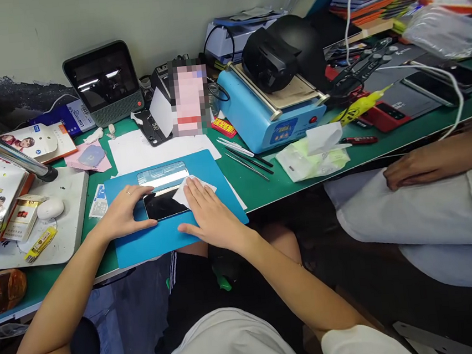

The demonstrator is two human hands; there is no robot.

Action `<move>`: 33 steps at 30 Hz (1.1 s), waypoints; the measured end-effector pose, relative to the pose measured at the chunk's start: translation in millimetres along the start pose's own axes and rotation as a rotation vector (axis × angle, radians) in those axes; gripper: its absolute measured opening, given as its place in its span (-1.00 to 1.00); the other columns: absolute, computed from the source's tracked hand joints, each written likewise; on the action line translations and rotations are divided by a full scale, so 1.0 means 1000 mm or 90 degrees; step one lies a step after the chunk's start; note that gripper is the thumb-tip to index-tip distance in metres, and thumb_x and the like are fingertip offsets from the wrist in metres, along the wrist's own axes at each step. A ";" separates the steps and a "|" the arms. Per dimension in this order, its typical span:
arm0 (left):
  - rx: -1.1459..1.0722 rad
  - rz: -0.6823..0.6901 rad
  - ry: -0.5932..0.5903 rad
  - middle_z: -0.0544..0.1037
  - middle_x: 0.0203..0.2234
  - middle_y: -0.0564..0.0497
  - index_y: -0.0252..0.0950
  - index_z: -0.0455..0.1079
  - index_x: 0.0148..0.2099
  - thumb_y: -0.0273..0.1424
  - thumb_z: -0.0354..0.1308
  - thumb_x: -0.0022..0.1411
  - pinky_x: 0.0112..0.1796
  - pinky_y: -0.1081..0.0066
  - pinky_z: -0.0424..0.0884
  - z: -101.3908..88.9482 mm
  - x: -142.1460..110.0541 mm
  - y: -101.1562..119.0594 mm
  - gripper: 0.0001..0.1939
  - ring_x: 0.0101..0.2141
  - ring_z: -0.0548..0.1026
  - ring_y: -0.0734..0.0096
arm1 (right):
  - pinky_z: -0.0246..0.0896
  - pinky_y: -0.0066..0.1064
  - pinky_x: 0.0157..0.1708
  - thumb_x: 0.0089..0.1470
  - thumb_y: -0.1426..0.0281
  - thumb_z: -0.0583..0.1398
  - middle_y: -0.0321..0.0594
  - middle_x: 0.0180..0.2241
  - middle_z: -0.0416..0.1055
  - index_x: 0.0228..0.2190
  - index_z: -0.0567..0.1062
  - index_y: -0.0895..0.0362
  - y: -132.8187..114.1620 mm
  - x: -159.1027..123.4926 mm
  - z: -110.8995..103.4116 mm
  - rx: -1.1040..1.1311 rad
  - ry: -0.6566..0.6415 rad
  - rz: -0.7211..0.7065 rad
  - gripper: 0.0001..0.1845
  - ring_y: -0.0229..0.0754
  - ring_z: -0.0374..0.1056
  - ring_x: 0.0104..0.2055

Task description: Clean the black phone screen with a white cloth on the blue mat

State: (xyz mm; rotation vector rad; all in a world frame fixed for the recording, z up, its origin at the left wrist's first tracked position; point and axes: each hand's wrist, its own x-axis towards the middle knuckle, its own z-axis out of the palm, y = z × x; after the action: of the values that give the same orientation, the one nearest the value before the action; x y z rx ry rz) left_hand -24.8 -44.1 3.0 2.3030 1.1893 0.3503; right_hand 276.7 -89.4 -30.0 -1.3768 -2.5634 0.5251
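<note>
A phone [163, 205] with a dark, glossy screen lies flat on a blue work mat [151, 249]. My left hand [122, 213] is closed on its left end, with the thumb at the near edge and the fingers at the far edge. My right hand [206, 213] holds a white wipe [181, 196] against the right part of the screen, its fingers straight and together and its thumb apart. The hand and wipe hide that end of the phone. Just behind the phone lies a flat clear-and-white strip [163, 175].
Tweezers [247, 163] and pens lie right of the mat, beside a wipe packet [313, 155]. A blue machine [272, 118] carries a black headset [268, 57]. A smart display [104, 81] stands behind. Another person's hand [422, 164] rests at right. A white board [68, 215] holds small boxes.
</note>
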 end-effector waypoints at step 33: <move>-0.016 0.029 0.013 0.51 0.24 -0.19 -0.15 0.31 0.44 0.11 0.40 0.28 0.27 -0.10 0.44 0.003 -0.002 0.000 -0.16 0.24 0.46 -0.11 | -0.17 0.22 0.59 0.40 -0.30 -0.10 0.31 0.60 -0.33 0.54 -0.09 0.52 -0.022 0.003 0.010 0.004 -0.025 -0.117 0.22 0.27 -0.39 0.67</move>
State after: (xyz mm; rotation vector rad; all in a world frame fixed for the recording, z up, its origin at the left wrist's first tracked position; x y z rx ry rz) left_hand -25.0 -46.7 0.2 2.3137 1.1364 0.4033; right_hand 254.9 -100.8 -30.2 -1.1246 -2.6819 0.5322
